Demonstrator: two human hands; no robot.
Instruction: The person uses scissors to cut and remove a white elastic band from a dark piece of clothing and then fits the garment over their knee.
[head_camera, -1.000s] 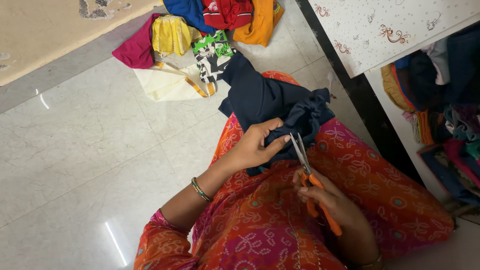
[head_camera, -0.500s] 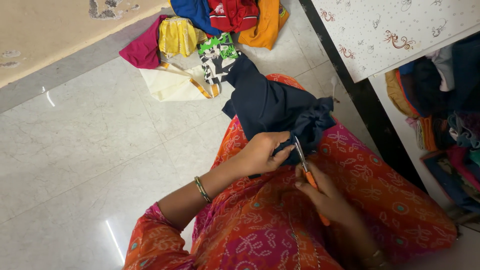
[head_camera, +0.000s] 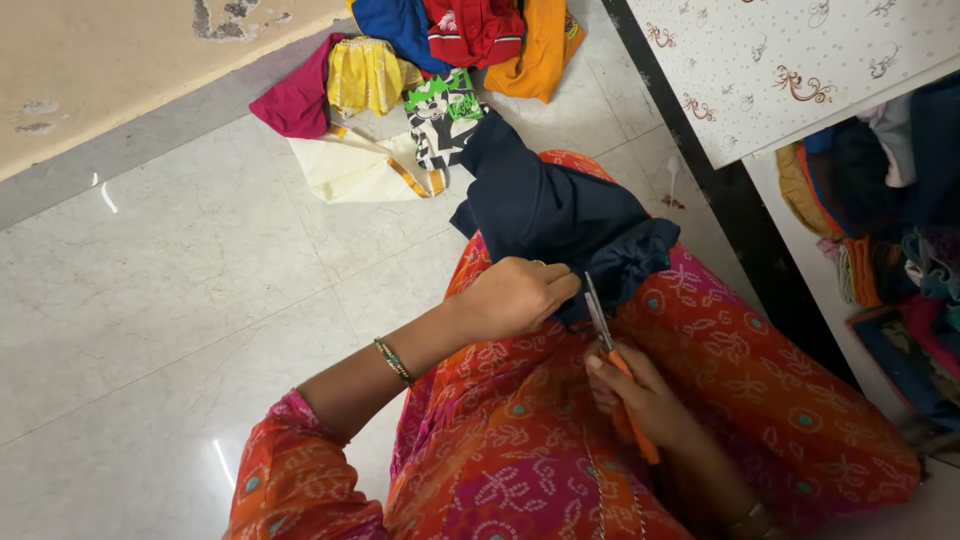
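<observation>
A dark navy cloth (head_camera: 545, 210) lies bunched over my knee, which is covered by an orange and pink patterned garment (head_camera: 760, 370). My left hand (head_camera: 515, 297) is curled around the cloth's near edge and pinches it. My right hand (head_camera: 640, 400) grips orange-handled scissors (head_camera: 605, 335). Their steel blades point up at the cloth's edge, right beside my left fingers. The blades look nearly closed against the fabric.
A heap of coloured clothes (head_camera: 420, 60) lies on the pale marble floor (head_camera: 150, 300) ahead. A cream cloth with orange trim (head_camera: 350, 170) lies beside it. At right stands a cupboard with a patterned white door (head_camera: 780, 60) and shelves stuffed with fabrics (head_camera: 890, 220).
My left hand has slid down and closed tighter on the cloth's edge. The scissors have moved in closer to the cloth, and the blades have closed.
</observation>
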